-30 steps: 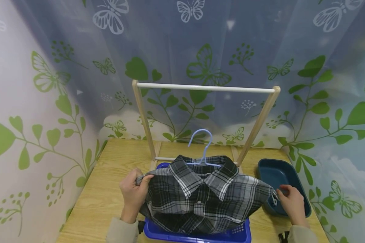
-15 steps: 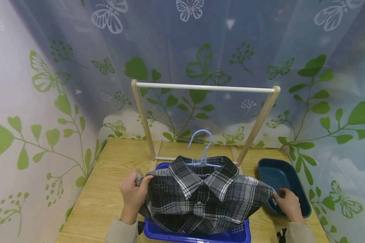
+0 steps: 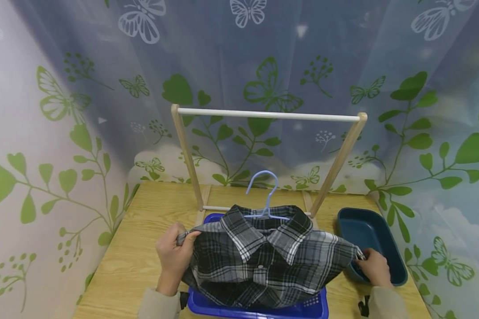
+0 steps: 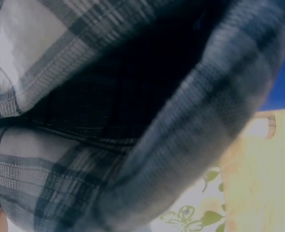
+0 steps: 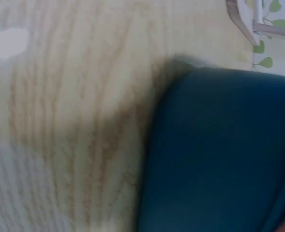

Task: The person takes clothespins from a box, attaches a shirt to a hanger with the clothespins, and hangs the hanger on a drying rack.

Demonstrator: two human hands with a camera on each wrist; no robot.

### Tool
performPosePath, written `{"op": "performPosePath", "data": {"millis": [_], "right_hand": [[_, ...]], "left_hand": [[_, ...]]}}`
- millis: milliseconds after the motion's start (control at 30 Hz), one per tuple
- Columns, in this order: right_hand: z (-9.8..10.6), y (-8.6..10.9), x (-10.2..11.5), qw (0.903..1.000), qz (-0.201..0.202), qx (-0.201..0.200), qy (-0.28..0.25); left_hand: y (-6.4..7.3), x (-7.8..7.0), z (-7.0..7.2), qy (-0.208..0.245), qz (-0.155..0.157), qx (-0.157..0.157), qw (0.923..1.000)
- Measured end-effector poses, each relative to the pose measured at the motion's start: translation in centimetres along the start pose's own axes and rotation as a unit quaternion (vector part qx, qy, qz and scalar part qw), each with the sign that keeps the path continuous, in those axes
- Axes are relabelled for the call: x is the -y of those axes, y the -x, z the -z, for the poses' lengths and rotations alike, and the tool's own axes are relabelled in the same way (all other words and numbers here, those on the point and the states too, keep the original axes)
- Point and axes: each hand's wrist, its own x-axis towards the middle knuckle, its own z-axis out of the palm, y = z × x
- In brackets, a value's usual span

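Observation:
A black, grey and white plaid shirt (image 3: pixel 259 257) with a collar is spread over a light-blue hanger (image 3: pixel 268 201), its hook standing up out of the neck. My left hand (image 3: pixel 174 254) grips the shirt's left shoulder, thumb on top. At the opposite sleeve end is my right hand (image 3: pixel 374 267), its fingers curled round a small whitish thing (image 3: pixel 361 255) like a clip, mostly hidden by the fingers. In the left wrist view folds of the shirt (image 4: pixel 181 140) fill most of the picture. The right wrist view shows the teal box (image 5: pixel 224 154) close by.
Under the shirt sits a blue plastic basket (image 3: pixel 259 313). Behind it stands a wooden rack with a white top bar (image 3: pixel 267 114). A teal box (image 3: pixel 339 226) lies at the right on the wooden table (image 3: pixel 123 266). Patterned curtains enclose the back and sides.
My right hand has moved slightly left and down, closing in on the sleeve end; the whitish thing is now less visible. The left hand, shirt and hanger stay almost in place.

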Motion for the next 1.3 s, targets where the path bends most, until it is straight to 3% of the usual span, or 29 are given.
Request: {"op": "performPosePath", "data": {"millis": [167,567,1000,1300], "right_hand": [[-0.5,-0.1,-0.2,0.9996,-0.023,-0.015,0.009],[-0.2,0.3,-0.1,0.9991,-0.009,-0.042,-0.004],[-0.3,0.5,0.2,0.9968,-0.025,-0.075,-0.005],[0.6,0.9,0.4,0.9972,-0.007,-0.075,-0.002]], "left_hand": [[0.1,0.0,0.0,-0.005,0.002,0.003,1.0000],[0.2,0.1,0.0,-0.012,0.007,0.006,0.9999],[0.2,0.1,0.1,-0.015,0.005,0.008,0.9998],[0.3,0.3,0.1,-0.005,0.006,0.007,0.9999]]}}
